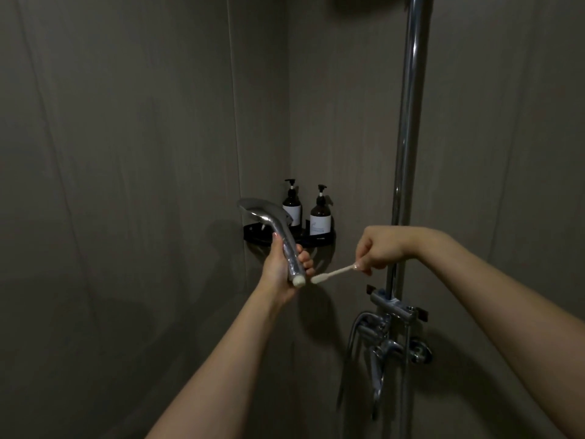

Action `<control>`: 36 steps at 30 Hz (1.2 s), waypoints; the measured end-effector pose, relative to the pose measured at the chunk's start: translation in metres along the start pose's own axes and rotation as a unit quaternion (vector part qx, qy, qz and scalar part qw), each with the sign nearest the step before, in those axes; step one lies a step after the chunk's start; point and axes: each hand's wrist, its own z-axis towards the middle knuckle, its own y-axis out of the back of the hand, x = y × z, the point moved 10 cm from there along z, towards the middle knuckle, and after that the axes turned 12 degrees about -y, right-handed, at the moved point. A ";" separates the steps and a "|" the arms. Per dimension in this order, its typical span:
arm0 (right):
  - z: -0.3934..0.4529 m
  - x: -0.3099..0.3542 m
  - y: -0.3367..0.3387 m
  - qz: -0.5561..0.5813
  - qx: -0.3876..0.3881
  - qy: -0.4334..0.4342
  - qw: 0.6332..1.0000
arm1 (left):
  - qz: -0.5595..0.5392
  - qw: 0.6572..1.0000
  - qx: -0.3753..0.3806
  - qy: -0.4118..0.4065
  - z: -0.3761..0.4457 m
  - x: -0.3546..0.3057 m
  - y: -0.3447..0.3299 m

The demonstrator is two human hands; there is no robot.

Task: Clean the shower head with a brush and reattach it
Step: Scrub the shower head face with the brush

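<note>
Holding shower head [278, 229] in L hand [281, 267], fingers wrapped round its handle, long axis upright w/ white threaded end down, I pinch brush [332, 274] in R hand [380, 248], bristles just beside that end.

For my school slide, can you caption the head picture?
Left hand grips a detached shower head; right hand holds a small brush near its end.

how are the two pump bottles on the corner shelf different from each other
The left pump bottle stands farther back in the corner; the right pump bottle stands nearer and looks larger. The shower head partly hides the left one; the right shows whole. Both are dark, upright, with pale labels.
</note>
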 end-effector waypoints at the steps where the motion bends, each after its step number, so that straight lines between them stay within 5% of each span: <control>1: -0.001 0.005 -0.002 0.015 0.001 0.018 1.000 | -0.002 1.000 -0.001 0.000 0.001 -0.001 0.000; 31: 0.007 0.007 -0.007 -0.065 -0.060 0.017 0.996 | 0.020 0.999 -0.036 0.002 -0.006 0.003 0.014; 36: 0.006 0.016 -0.019 -0.009 -0.013 0.048 0.999 | 0.022 0.999 -0.041 -0.002 -0.006 0.005 0.015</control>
